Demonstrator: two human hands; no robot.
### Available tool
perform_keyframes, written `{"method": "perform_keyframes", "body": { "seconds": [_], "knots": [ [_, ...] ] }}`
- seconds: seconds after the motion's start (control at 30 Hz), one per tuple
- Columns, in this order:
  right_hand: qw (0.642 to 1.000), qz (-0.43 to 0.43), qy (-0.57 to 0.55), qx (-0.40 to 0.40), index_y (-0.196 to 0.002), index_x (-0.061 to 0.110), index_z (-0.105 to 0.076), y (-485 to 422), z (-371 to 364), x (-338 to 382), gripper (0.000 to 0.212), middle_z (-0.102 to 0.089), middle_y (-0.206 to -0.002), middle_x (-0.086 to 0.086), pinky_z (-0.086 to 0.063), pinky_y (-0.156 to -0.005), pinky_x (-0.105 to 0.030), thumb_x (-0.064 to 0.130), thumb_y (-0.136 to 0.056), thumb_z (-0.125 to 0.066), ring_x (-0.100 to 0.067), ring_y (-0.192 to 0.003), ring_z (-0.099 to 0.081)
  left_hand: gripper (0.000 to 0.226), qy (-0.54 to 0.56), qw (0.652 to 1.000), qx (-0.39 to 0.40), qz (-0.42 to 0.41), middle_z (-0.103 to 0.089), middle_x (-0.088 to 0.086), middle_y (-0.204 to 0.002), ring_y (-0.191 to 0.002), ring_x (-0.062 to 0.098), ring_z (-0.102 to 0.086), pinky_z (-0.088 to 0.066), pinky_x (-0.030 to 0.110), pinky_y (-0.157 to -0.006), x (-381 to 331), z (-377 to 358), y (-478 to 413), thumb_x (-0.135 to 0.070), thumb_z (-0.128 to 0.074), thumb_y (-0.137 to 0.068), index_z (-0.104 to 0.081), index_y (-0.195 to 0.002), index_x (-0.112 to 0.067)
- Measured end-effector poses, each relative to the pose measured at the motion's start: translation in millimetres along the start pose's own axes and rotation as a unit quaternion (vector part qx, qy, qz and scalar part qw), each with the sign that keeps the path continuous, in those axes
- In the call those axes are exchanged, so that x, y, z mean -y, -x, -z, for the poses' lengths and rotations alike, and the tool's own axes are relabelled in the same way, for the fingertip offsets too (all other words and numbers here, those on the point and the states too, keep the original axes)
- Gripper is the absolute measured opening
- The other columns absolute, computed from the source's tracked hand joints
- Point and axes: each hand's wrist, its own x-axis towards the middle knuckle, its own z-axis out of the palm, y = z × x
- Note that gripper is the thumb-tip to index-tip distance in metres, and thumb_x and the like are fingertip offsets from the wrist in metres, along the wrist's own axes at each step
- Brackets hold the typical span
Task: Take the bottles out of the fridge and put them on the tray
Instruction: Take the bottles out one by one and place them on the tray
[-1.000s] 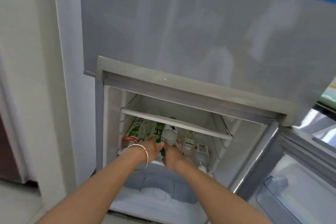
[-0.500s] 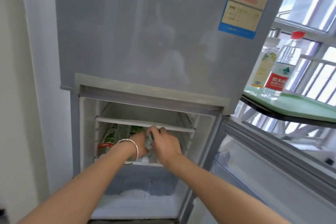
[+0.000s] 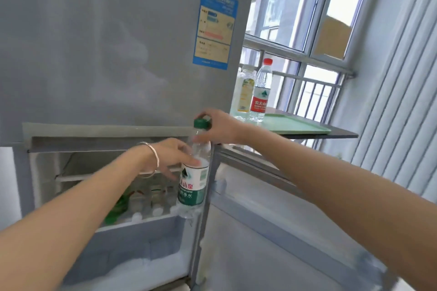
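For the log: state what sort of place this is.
Probably a home kitchen corner or balcony nook: a two-door fridge with its lower compartment open, a barred window, and a green tray holding two bottles.

Left forearm (image 3: 78, 198) hides most fridge bottles (image 3: 151, 198); energy label (image 3: 215, 27) print blurred.

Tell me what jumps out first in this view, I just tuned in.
The green-capped water bottle held upright at centre, in front of the open fridge: right hand at the cap, left hand on the body. At right, two bottles stand on the green tray by the window.
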Motion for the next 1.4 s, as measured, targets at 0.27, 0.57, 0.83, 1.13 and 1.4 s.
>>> {"method": "perform_keyframes", "body": {
  "seconds": [0.27,0.57,0.83,1.13,1.4],
  "knots": [
    [0.959,-0.141,-0.175,0.170,-0.146,0.023,-0.028,42.5,86.2,-56.9,0.078,-0.051,-0.137,-0.007,-0.044,-0.107,-0.040,0.015,-0.083,-0.073,-0.026,-0.126,-0.052,0.035,0.064,0.990,-0.012,-0.122,-0.073,0.004,-0.105,-0.101,0.020,-0.067,-0.059,0.036,-0.071,-115.3,-14.3,7.2,-0.033,-0.071,-0.082,-0.066,-0.109,-0.012],
    [0.955,-0.083,-0.281,-0.032,-0.118,0.016,-0.063,36.6,108.6,-128.9,0.037,-0.069,-0.119,-0.004,-0.043,-0.104,-0.037,0.013,-0.082,-0.073,-0.019,-0.114,-0.063,0.068,0.142,0.950,-0.127,-0.247,-0.054,0.009,-0.123,-0.099,0.020,-0.057,-0.055,0.039,-0.087,-197.7,-72.3,-47.0,-0.037,-0.065,-0.086,-0.035,-0.142,-0.013],
    [0.936,-0.130,-0.257,-0.203,-0.109,0.004,-0.063,-9.5,141.8,-208.1,0.037,-0.068,-0.094,-0.003,-0.045,-0.066,-0.018,0.008,-0.076,-0.078,-0.013,-0.086,-0.063,0.053,0.081,0.975,-0.055,-0.202,-0.058,0.018,-0.122,-0.097,0.024,-0.061,-0.048,0.025,-0.074,-220.9,-128.1,-141.2,-0.039,-0.033,-0.101,-0.040,-0.140,-0.005],
    [0.919,-0.165,-0.295,-0.201,-0.083,0.022,-0.056,-70.3,133.2,-279.8,0.024,-0.060,-0.086,0.003,-0.043,-0.085,-0.031,0.004,-0.083,-0.072,-0.008,-0.079,-0.054,0.057,0.019,0.986,-0.053,-0.157,-0.051,0.017,-0.136,-0.121,0.028,-0.051,-0.040,0.043,-0.106,-227.2,-155.2,-221.1,-0.047,-0.032,-0.099,-0.042,-0.139,-0.008],
    [0.922,-0.189,-0.270,-0.200,-0.122,0.002,-0.058,-117.9,118.8,-308.8,0.034,-0.065,-0.118,-0.014,-0.047,-0.088,-0.033,0.010,-0.089,-0.060,-0.028,-0.113,-0.059,0.067,-0.029,0.991,-0.057,-0.120,-0.038,0.019,-0.149,-0.137,0.031,-0.038,-0.029,0.044,-0.116,-224.6,-159.7,-256.0,-0.051,-0.023,-0.100,-0.031,-0.148,-0.005]
  ]
}}
